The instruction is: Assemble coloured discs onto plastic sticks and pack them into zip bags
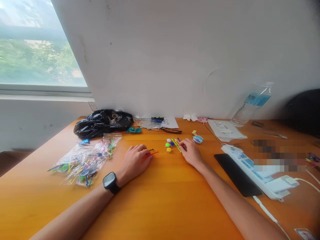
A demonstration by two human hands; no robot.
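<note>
My left hand (135,161), with a black watch at the wrist, rests low over the wooden table, fingers curled together. From under its fingertips stick out a thin red plastic stick (155,153) and a dark stick (151,149). My right hand (191,151) is closed at the fingertips on thin plastic sticks; a bright green stick (176,145) shows most, with blue and pale ones behind it. Between the hands lie small round pieces: a white one (168,140), a green one (167,145), a blue one (172,144) and a yellow one (169,150).
Clear bags of colourful plastic parts (90,166) lie left, before a black plastic bag (105,123). A round white container (198,139) is beyond my right hand. Rightward are a black phone (236,175), a white power strip (250,170) with cables and a tilted water bottle (253,103).
</note>
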